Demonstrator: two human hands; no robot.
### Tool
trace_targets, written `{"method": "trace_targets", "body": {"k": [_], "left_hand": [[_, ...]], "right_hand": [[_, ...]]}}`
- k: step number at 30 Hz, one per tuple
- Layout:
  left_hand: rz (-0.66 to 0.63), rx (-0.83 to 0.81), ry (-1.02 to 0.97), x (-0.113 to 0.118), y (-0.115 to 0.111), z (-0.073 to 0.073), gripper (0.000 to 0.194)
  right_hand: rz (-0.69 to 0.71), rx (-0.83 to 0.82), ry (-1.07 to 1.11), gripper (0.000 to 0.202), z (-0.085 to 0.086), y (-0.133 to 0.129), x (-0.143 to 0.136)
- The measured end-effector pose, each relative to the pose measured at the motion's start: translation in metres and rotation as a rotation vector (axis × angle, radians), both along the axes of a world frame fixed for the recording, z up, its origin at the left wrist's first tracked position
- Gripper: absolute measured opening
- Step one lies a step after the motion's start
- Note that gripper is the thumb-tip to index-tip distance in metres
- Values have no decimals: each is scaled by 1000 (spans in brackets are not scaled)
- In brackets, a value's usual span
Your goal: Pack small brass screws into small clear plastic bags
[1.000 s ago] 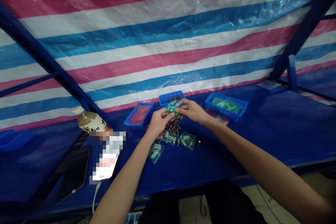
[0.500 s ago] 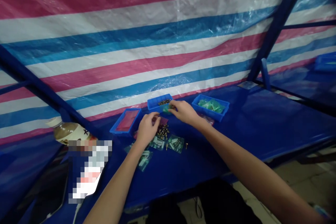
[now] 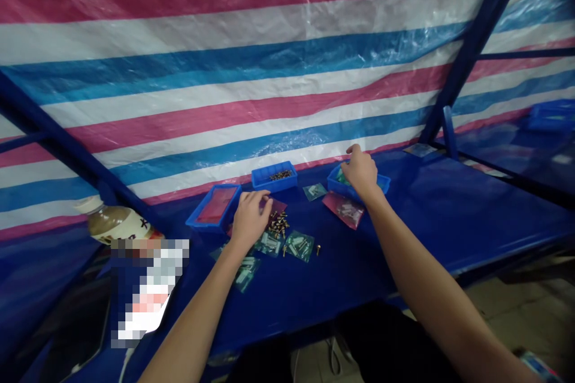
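At the lower left of my feed a phone (image 3: 157,317) lay on the bench (image 3: 336,287). Nearer the centre, filled green bags (image 3: 300,246) lay flat around a heap of brass-coloured fasteners (image 3: 278,224), with one loose fastener (image 3: 318,249) just to the right.

Left of the heap I had the left hand (image 3: 251,220), its fingers curled, thumb apart, nothing visible between them. Right of centre, beyond a red bag (image 3: 344,209), I had the right hand (image 3: 360,172) over the right-hand tray (image 3: 384,182), where more green bags (image 3: 342,177) showed; its fingertips were hidden, so I could not tell whether they gripped one. A single green bag (image 3: 314,192) lay just left of that tray.

For thin, slick bags, I judged a thumb-and-forefinger pinch at one edge best, lifting clear of the tray wall, with the left fingers light beside the heap so nothing scattered.

Farther back stood the middle tray (image 3: 263,181), holding fasteners, before the striped sheet (image 3: 269,96).
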State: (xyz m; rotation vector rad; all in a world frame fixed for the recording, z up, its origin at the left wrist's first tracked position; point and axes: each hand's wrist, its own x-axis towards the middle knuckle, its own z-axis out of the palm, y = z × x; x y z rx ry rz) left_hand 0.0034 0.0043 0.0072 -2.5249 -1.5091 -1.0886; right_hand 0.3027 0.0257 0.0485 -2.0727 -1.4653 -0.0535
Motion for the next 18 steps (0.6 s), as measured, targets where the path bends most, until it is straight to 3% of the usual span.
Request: {"method": "trace_targets", "body": {"k": [6,11,13,16,18], "left_hand": [[-12,-39,29,-1,2,-6,24],[-25,-58,82,-2,2,-8,25],[-14,-49,89,-3,2,-9,26],[-1,-33,92,-3,2,-9,26],[-6,-28,97,-3,2,-8,26]], "right_hand": [[110,-83,-33,36,-13,11,0],[83,138,-215,37,-1,1,-17],[213,158,-251,36,3,-3,-30],[520,-13,-283,31,-5,-6,-53],[591,-146,-343,31,-15,-7,-66]]}}
